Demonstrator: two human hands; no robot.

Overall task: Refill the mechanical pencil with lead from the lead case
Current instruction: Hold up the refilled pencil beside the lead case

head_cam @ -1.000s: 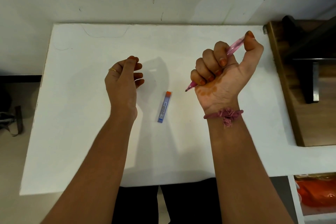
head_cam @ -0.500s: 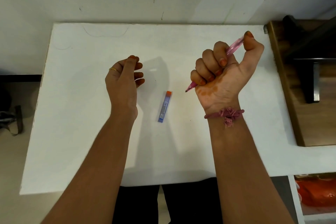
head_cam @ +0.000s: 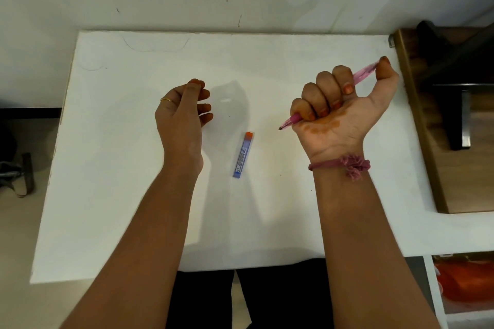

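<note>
Change: almost nothing has moved since the earlier frames; both hands stay raised over the table, and the case lies where it was.
Table (head_cam: 115, 141): white top, set against a white wall; bears the case and the shadows of the arms.
Wooden unit (head_cam: 454, 168): brown, at the table's right edge, with a dark object on it.
Right hand (head_cam: 339, 112): held above the right half of the table, palm side toward the person, four fingers curled tight round the pencil, thumb pressed on its upper end. Orange stain on the palm, orange nails.
Left hand (head_cam: 181, 115): held above the table left of centre, back of hand toward the viewer, fingers curled loosely inward with thumb near the fingertips; cannot tell whether anything small is pinched there.
Pencil (head_cam: 290, 121): pink, translucent, gripped in the right fist, slanting from upper right to lower left; tip points down-left, clear of the table, near the case but apart from it.
Case (head_cam: 242, 154): blue, slim, orange cap at the far end, lying flat on the table between the two hands, touched by neither.
Wrist band (head_cam: 347, 164): pink thread with a knot, on the right wrist.
Ring (head_cam: 167, 100): gold, on a left finger.
</note>
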